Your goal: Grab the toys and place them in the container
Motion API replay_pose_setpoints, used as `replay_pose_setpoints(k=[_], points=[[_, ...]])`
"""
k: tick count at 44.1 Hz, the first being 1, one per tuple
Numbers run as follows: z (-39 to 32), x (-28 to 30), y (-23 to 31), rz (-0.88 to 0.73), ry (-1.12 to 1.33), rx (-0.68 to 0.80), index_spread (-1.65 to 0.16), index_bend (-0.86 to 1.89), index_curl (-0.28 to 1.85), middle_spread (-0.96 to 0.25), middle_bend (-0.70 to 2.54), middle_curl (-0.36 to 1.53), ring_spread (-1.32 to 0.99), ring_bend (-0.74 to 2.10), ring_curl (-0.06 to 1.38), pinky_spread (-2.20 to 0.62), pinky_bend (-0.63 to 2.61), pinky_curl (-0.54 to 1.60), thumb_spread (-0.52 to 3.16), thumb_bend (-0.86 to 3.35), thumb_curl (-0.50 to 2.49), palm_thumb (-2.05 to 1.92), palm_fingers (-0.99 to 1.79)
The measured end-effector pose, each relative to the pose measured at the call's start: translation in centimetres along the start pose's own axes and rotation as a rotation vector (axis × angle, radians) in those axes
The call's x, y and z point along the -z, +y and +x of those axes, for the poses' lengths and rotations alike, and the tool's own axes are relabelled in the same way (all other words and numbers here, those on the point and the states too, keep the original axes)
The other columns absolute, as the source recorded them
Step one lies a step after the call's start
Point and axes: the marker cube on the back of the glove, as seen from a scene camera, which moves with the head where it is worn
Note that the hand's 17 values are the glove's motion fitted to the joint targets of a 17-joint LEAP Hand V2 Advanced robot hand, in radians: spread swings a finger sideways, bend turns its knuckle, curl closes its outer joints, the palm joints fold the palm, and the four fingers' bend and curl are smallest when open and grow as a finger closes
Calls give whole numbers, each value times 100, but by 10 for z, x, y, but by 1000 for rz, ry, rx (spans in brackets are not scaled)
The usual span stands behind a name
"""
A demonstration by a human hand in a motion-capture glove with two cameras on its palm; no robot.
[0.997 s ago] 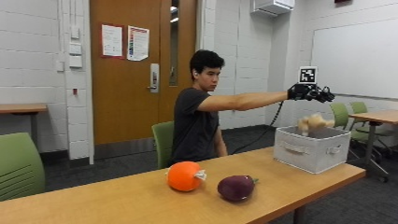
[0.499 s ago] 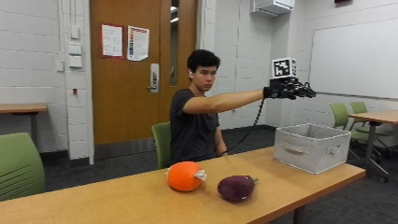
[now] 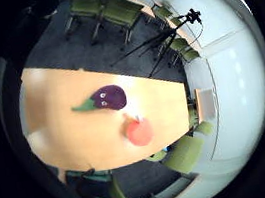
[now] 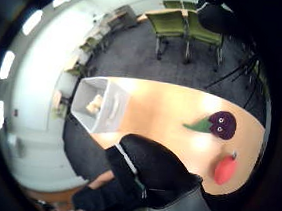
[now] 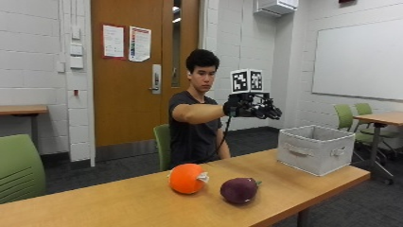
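An orange pumpkin toy [image 5: 187, 178] and a purple eggplant toy [image 5: 239, 190] lie side by side on the wooden table [image 5: 113, 203]. A grey fabric container [image 5: 315, 149] stands at the table's right end. My gloved right hand [image 5: 257, 108] hovers high in the air, between the eggplant and the container, fingers relaxed and holding nothing. In the thumb side palm view the container [image 4: 103, 109] holds a tan toy [image 4: 95, 104], with the eggplant [image 4: 222, 124] and pumpkin [image 4: 225, 170] further along the table. The little finger side palm view shows the eggplant [image 3: 108, 98] and pumpkin [image 3: 139, 132] below.
The person sits behind the table on a green chair [image 5: 162, 142]. More green chairs [image 5: 19, 165] and a second table [image 5: 378, 118] stand around the room. A tripod [image 3: 163, 38] stands on the floor beyond the table.
My hand has moved left from above the container to over the table, near the toys. The tan toy seen at the container's top one second ago is no longer visible from outside.
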Motion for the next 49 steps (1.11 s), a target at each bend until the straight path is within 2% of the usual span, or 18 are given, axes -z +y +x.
replay_pose_setpoints(k=[8,16,21,30,39,43,47,49], points=[[55,-54,4,-30,-15,-55,-36,19,54,-19,29,55,-37,40,33,-11,72,31,97,-8,21,-10,5],[82,-114,11,-126,-47,-89,-36,16,51,-21,27,53,-38,34,32,-10,73,33,93,-8,21,-9,-2],[91,-157,15,-189,-51,-99,-35,16,49,-21,23,51,-34,26,30,-7,68,31,90,-7,22,-8,-15],[95,-204,18,-265,-65,-126,-34,15,45,-20,18,48,-26,14,26,-3,57,30,86,-7,23,-7,-19],[99,-245,21,-302,-30,-154,-35,15,42,-19,12,43,-19,8,21,2,65,32,75,-11,23,-13,-21],[99,-249,20,-282,-16,-152,-38,27,45,-18,4,37,-16,8,18,3,83,37,72,-10,24,-12,-8],[98,-248,18,-268,9,-149,-41,51,52,-17,6,33,-16,16,17,1,88,38,72,-8,24,-9,10],[98,-247,17,-267,12,-155,-42,55,53,-17,11,32,-18,25,19,-1,87,37,73,-7,25,-6,21]])
